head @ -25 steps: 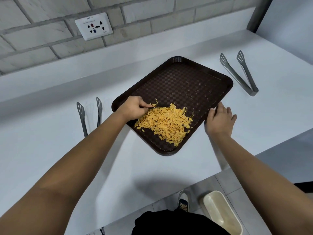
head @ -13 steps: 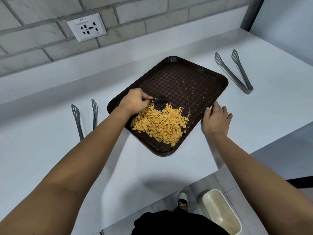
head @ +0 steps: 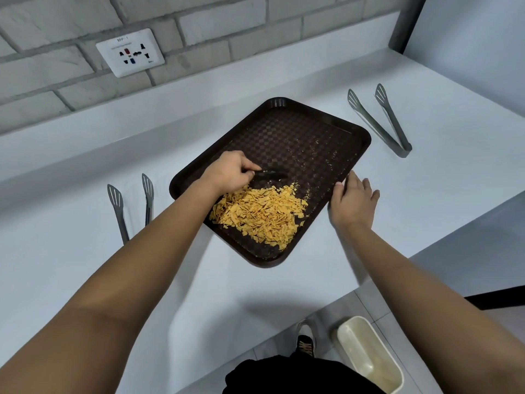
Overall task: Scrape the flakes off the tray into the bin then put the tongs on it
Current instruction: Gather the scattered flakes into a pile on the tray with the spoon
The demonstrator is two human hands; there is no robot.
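Observation:
A dark brown tray (head: 298,137) lies at an angle on the white counter. A heap of yellow flakes (head: 261,214) covers its near half, and small crumbs dot the far half. My left hand (head: 230,172) grips a small black scraper (head: 272,174) whose blade lies on the tray just behind the heap. My right hand (head: 352,200) rests with straight fingers against the tray's right rim. One pair of grey tongs (head: 380,120) lies to the right of the tray, another pair (head: 130,206) to its left, partly hidden by my left forearm.
A cream bin (head: 369,354) stands on the tiled floor below the counter's front edge, beside my shoe (head: 305,341). A brick wall with a socket plate (head: 130,52) runs behind the counter. A grey post (head: 406,21) stands at the back right corner.
My left hand has drawn back from the heap toward the tray's middle, and the black scraper now shows beyond my fingers. My right hand stays at the rim.

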